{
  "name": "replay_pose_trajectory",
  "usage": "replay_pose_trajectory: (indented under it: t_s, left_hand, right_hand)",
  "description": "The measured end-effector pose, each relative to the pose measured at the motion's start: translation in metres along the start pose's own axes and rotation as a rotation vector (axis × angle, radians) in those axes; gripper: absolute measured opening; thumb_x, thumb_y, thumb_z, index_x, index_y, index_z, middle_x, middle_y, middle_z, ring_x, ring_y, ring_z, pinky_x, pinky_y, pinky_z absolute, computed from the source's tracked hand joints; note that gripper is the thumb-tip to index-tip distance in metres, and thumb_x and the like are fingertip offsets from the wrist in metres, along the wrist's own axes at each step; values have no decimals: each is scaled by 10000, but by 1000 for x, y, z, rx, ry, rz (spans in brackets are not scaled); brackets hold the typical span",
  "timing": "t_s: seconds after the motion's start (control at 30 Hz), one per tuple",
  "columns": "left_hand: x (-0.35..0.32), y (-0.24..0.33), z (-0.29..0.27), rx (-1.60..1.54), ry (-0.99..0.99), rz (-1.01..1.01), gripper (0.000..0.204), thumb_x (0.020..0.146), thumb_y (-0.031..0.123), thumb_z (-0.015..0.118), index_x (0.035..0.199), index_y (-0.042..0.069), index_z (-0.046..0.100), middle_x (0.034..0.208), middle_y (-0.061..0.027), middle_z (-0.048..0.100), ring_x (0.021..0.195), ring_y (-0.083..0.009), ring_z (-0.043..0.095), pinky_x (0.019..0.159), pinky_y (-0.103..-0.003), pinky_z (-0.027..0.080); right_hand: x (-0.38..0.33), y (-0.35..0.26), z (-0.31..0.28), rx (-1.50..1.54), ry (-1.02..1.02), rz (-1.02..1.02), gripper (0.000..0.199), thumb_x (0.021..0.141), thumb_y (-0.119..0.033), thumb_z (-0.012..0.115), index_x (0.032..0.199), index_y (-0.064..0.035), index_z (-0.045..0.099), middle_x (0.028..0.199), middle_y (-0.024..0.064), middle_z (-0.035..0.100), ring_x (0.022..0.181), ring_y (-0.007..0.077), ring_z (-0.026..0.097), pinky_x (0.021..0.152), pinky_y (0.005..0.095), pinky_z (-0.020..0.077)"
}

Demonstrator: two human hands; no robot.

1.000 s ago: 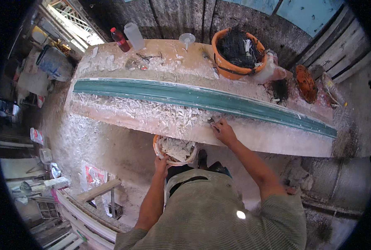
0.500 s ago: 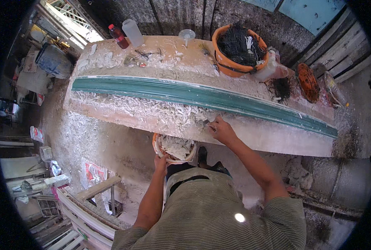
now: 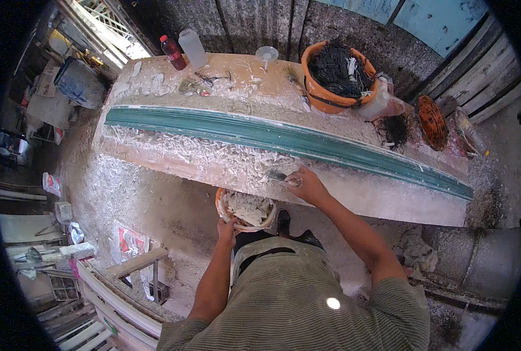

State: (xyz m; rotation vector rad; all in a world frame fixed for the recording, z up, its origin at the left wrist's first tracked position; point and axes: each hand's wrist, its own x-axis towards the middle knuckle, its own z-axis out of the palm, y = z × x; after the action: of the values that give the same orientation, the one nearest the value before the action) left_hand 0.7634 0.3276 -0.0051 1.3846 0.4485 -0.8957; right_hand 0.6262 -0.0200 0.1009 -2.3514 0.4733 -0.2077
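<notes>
My left hand (image 3: 227, 229) grips the rim of an orange basin (image 3: 219, 202) heaped with whitish plaster scraps (image 3: 248, 207), held against the table's near edge. In my right hand (image 3: 305, 185) is a scraper (image 3: 276, 175), its flat grey blade pointing left over the tabletop. The blade lies at the right end of a band of loose white plaster bits (image 3: 213, 158). Just beyond the bits, a long green moulding strip (image 3: 231, 127) runs across the table (image 3: 377, 199). My fingers hide most of the scraper's handle.
At the table's back stand a red bottle (image 3: 173, 54), a whitish plastic jug (image 3: 193, 49) and an orange tub (image 3: 329, 105) of black fibres. An orange basket-like lid (image 3: 431, 124) rests at the right. A wooden frame (image 3: 134, 263) stands on the floor at lower left.
My right hand has moved slightly left and nearer the table's front edge, and the scraper blade now shows more plainly. My left hand still holds the basin in about the same place.
</notes>
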Motion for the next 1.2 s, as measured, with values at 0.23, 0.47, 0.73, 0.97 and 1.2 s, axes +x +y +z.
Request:
replay_pose_trajectory:
  t_s: [0.23, 0.47, 0.73, 0.97, 1.2]
  left_hand:
    - [-26, 17, 12, 67, 102, 34, 391, 829, 28, 701, 1200, 34, 578, 1061, -119, 668, 906, -256, 698, 716, -388, 621]
    - [-20, 16, 4, 100, 116, 14, 369, 809, 16, 707, 1162, 20, 600, 1032, -107, 675, 880, -244, 694, 720, -381, 613]
    - [-3, 8, -14, -44, 71, 30, 394, 800, -8, 700, 1174, 39, 582, 1081, -105, 662, 911, -267, 699, 747, -424, 623]
    - [1, 27, -23, -44, 24, -98, 379, 815, 16, 697, 1165, 54, 555, 1135, -131, 646, 991, -321, 685, 790, -496, 611]
    - [23, 27, -57, -76, 27, -168, 457, 915, 67, 662, 1323, 124, 465, 1255, -135, 600, 1126, -342, 634, 810, -520, 586]
  right_hand:
    - [-7, 8, -22, -59, 270, 50, 243, 878, -233, 735, 1045, -57, 759, 968, 187, 714, 896, 372, 688, 824, 431, 552]
    - [26, -2, -23, -86, -42, 39, 264, 887, -245, 719, 1064, -51, 747, 999, 185, 712, 921, 377, 692, 807, 449, 555]
    - [6, -7, -9, -189, 264, 87, 236, 896, -214, 709, 1070, -55, 723, 1054, 156, 683, 926, 372, 685, 814, 436, 551]
    - [-62, 12, 16, -83, 637, 393, 235, 921, -99, 663, 1127, 11, 683, 1057, 200, 596, 1040, 372, 581, 911, 420, 488]
    - [-10, -22, 112, -181, 791, 501, 328, 939, 15, 601, 1253, 97, 551, 1080, 208, 514, 996, 374, 524, 854, 457, 441]
